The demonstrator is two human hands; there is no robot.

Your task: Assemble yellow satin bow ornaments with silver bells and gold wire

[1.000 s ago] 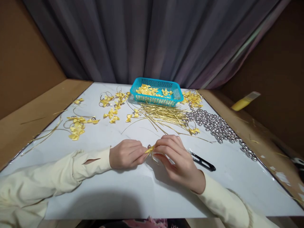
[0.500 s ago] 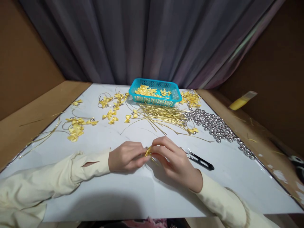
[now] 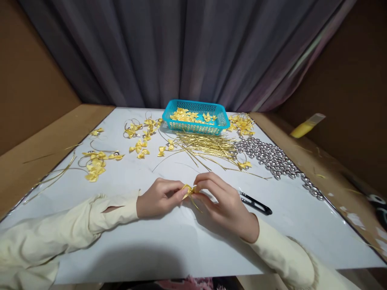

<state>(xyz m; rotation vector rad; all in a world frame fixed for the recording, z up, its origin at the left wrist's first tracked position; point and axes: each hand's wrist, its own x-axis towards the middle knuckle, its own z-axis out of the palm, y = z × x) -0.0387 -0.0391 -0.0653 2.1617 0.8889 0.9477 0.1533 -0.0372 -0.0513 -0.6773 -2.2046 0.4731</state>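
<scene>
Since the earlier frame the small silver bead I saw above the bow has dropped out of sight, and both hands have closed in tighter. My left hand (image 3: 157, 198) pinches the yellow ribbon bow (image 3: 189, 190) from one side, my right hand (image 3: 222, 199) pinches it from the other, fingertips nearly meeting just above the white table (image 3: 169, 245). A thin gold wire (image 3: 196, 204) trails down from the bow (hard to follow under the fingers). Black thread snips (image 3: 255, 203) lie just beside my right hand. Farther back sit gold wire strands (image 3: 208, 146), silver beads (image 3: 272, 158) and a turquoise basket (image 3: 195, 125) of bows.
</scene>
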